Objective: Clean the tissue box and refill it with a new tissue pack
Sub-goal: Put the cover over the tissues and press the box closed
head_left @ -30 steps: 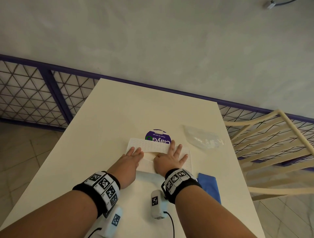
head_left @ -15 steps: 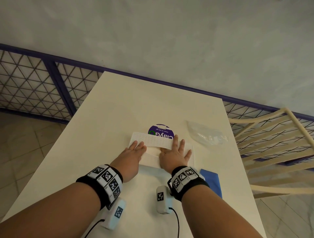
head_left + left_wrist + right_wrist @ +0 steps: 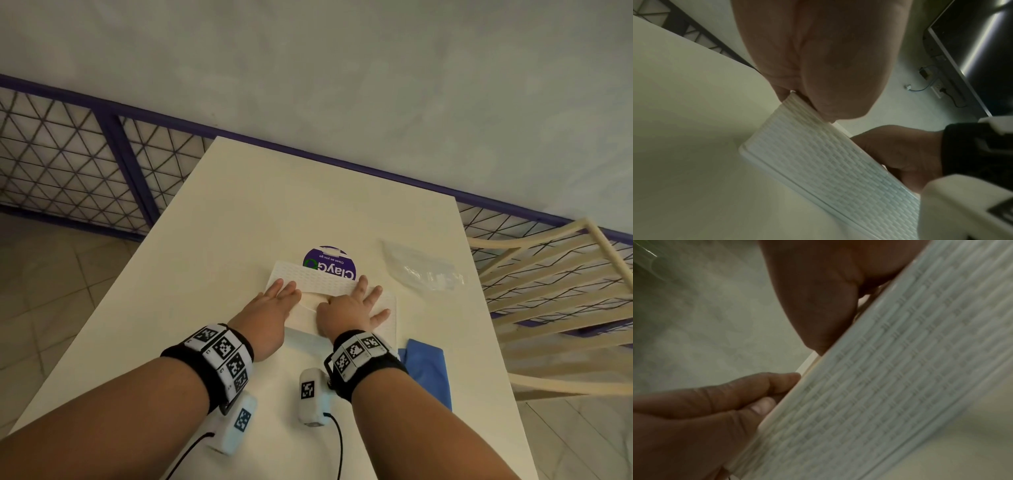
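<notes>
A white tissue box (image 3: 318,279) with a woven texture lies flat on the table, its long side across my view. My left hand (image 3: 274,305) rests on the left part of its top with straight fingers. My right hand (image 3: 349,308) presses on the right part, fingers spread. In the left wrist view my left hand's palm (image 3: 818,56) sits over the box's (image 3: 828,162) upper edge, with the right hand (image 3: 900,154) beside it. The right wrist view shows the box's side (image 3: 900,369) close up, my right palm (image 3: 818,288) above it and left fingers (image 3: 715,402) touching its rim.
A round purple wipes pack (image 3: 330,263) lies just behind the box. A crumpled clear plastic wrapper (image 3: 421,270) lies to the right, a folded blue cloth (image 3: 428,370) nearer on the right. A cream chair (image 3: 548,291) stands beside the white table (image 3: 239,222); a purple railing (image 3: 68,164) runs behind.
Both hands stay pressed on the box top in nearly the same places. Only the head view has shifted a little.
</notes>
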